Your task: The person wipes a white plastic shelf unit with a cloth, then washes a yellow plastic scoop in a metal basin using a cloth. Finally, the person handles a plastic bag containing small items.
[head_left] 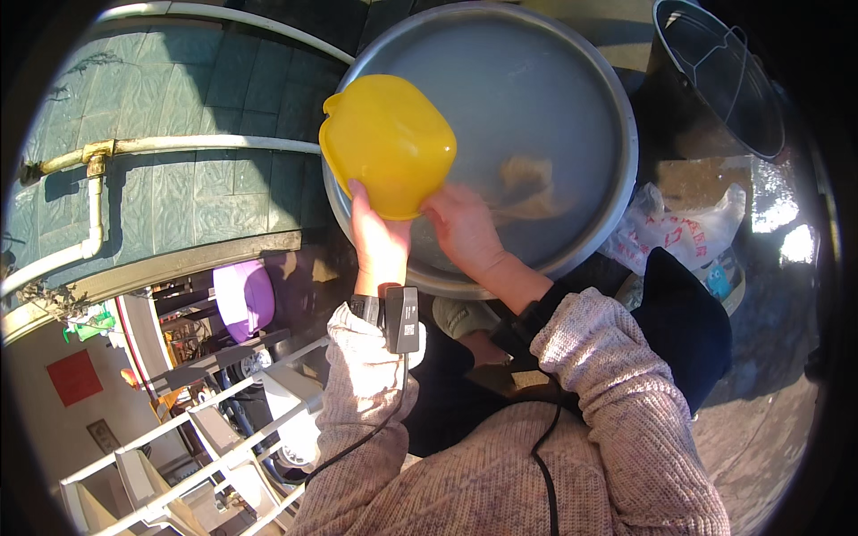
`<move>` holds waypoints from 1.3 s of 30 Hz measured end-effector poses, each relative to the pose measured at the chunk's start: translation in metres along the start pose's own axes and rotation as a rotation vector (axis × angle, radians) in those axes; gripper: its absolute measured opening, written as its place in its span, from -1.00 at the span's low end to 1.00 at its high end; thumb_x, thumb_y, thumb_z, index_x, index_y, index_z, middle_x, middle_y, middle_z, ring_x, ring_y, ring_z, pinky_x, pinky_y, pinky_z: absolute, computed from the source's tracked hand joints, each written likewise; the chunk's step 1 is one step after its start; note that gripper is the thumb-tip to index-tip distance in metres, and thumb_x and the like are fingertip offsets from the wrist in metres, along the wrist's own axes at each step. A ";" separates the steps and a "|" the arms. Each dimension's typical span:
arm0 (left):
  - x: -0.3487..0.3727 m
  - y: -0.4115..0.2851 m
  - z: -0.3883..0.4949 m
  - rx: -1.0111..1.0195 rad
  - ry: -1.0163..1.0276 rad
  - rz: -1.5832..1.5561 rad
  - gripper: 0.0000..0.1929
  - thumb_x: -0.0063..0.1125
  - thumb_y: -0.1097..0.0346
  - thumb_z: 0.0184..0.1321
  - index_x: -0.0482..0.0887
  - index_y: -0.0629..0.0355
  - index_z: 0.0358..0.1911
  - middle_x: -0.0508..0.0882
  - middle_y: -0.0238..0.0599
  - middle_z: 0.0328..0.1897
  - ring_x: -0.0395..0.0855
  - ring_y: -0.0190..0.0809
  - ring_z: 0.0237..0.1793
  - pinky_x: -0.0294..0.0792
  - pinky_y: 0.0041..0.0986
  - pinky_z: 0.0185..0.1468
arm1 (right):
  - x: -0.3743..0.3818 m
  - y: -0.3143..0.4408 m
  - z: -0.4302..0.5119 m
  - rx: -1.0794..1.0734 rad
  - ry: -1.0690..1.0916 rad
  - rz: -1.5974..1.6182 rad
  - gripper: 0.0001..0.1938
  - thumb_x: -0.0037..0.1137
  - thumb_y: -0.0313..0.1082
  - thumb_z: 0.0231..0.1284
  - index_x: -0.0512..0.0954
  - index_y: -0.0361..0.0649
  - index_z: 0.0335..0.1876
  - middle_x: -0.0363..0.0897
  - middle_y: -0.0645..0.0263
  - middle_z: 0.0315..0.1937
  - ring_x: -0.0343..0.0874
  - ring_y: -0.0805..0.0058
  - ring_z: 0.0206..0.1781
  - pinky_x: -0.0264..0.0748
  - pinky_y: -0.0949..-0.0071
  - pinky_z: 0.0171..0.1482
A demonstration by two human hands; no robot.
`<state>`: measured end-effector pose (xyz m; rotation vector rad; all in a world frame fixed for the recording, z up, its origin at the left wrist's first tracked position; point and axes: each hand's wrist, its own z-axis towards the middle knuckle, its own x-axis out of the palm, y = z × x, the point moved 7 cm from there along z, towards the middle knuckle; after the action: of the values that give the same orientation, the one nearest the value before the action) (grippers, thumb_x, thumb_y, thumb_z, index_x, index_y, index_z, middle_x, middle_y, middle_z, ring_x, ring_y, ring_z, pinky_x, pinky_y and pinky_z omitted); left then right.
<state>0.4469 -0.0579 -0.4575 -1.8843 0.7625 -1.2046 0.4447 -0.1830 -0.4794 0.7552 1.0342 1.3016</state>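
Observation:
A yellow plastic bowl (395,144), its smooth outer side facing me and a small lip at its left, is tilted above the left part of a large round metal basin (627,144). My left hand (381,234) grips its near edge, the thumb lying on the outside. My right hand (466,231), slightly blurred, has its curled fingers at the bowl's lower right edge; some fingertips are hidden. Cloudy water appears to fill the basin. In it lies a soft tan thing (527,177), perhaps a sponge or cloth, too blurred to tell.
At the upper right stands a dark bucket (717,80) with a wire handle. A white plastic bag (684,224) with red print lies right of the basin. White pipes (214,143) run along the tiled wall at left. Below them are a purple tub (244,299) and a white rack (194,429).

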 end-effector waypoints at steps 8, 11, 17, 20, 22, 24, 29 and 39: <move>0.002 -0.004 -0.015 -0.143 -0.034 -0.021 -0.45 -0.41 -0.08 0.44 0.25 0.16 0.31 0.37 -0.16 0.34 0.30 -0.06 0.33 0.15 -0.15 0.38 | -0.008 -0.071 0.011 0.275 0.067 0.008 -0.93 0.09 -0.40 0.01 0.56 -0.17 -0.40 0.57 0.09 -0.42 0.56 0.06 -0.28 0.47 0.19 -0.22; -0.005 -0.004 -0.016 -0.236 -0.051 -0.011 -0.47 -0.37 -0.06 0.44 0.29 0.16 0.28 0.42 -0.17 0.31 0.35 -0.08 0.31 0.19 -0.18 0.35 | -0.010 -0.093 0.020 0.374 0.080 0.097 -0.90 0.08 -0.37 0.00 0.57 -0.17 -0.37 0.58 0.07 -0.47 0.58 0.04 -0.35 0.49 0.18 -0.26; -0.007 -0.005 -0.015 -0.386 0.220 -0.263 -0.51 -0.39 0.00 0.47 0.32 0.20 0.26 0.44 -0.17 0.27 0.39 -0.08 0.25 0.23 -0.22 0.32 | -0.021 -0.106 0.037 0.303 0.069 -0.002 -0.88 0.06 -0.34 0.04 0.58 -0.18 -0.37 0.58 0.06 -0.47 0.58 0.04 -0.34 0.50 0.19 -0.25; -0.010 -0.014 -0.007 -0.269 0.251 -0.137 -0.52 -0.42 0.03 0.48 0.32 0.21 0.25 0.44 -0.16 0.28 0.39 -0.08 0.25 0.23 -0.24 0.32 | -0.009 -0.090 0.028 0.267 0.201 -0.028 -0.87 0.05 -0.34 0.04 0.58 -0.19 -0.36 0.58 0.06 -0.38 0.57 0.04 -0.27 0.49 0.20 -0.19; -0.026 -0.020 -0.002 -0.197 -0.028 -0.055 -0.54 -0.38 0.05 0.47 0.36 0.24 0.21 0.47 -0.13 0.23 0.43 -0.08 0.21 0.25 -0.24 0.30 | 0.002 -0.074 0.015 0.299 0.279 0.020 -0.87 0.05 -0.35 0.05 0.58 -0.18 -0.36 0.58 0.06 -0.33 0.57 0.05 -0.23 0.49 0.20 -0.15; -0.032 -0.028 -0.003 -0.150 -0.204 0.036 -0.53 -0.38 0.04 0.47 0.36 0.24 0.21 0.47 -0.12 0.24 0.41 -0.08 0.22 0.24 -0.23 0.31 | 0.010 -0.058 0.002 0.320 0.344 0.097 -0.88 0.04 -0.35 0.08 0.59 -0.16 -0.33 0.57 0.09 -0.30 0.56 0.07 -0.20 0.48 0.22 -0.13; -0.022 -0.037 -0.003 -0.159 -0.149 0.109 -0.50 -0.43 -0.02 0.47 0.31 0.17 0.27 0.40 -0.15 0.31 0.34 -0.08 0.30 0.16 -0.17 0.37 | 0.016 -0.035 -0.008 0.256 0.363 0.277 -0.88 0.04 -0.34 0.12 0.58 -0.17 -0.35 0.55 0.10 -0.33 0.55 0.06 -0.24 0.46 0.21 -0.17; -0.011 -0.019 -0.016 -0.294 0.167 -0.071 -0.53 -0.41 0.03 0.47 0.39 0.21 0.20 0.50 -0.14 0.21 0.44 -0.09 0.21 0.26 -0.24 0.30 | -0.011 -0.084 0.028 0.134 0.191 -0.058 -0.87 0.06 -0.33 0.12 0.60 -0.16 -0.34 0.52 0.11 -0.38 0.53 0.05 -0.27 0.45 0.16 -0.20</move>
<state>0.4294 -0.0431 -0.4420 -2.0795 1.0164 -1.3674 0.5040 -0.2036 -0.5423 0.7059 1.2981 1.2815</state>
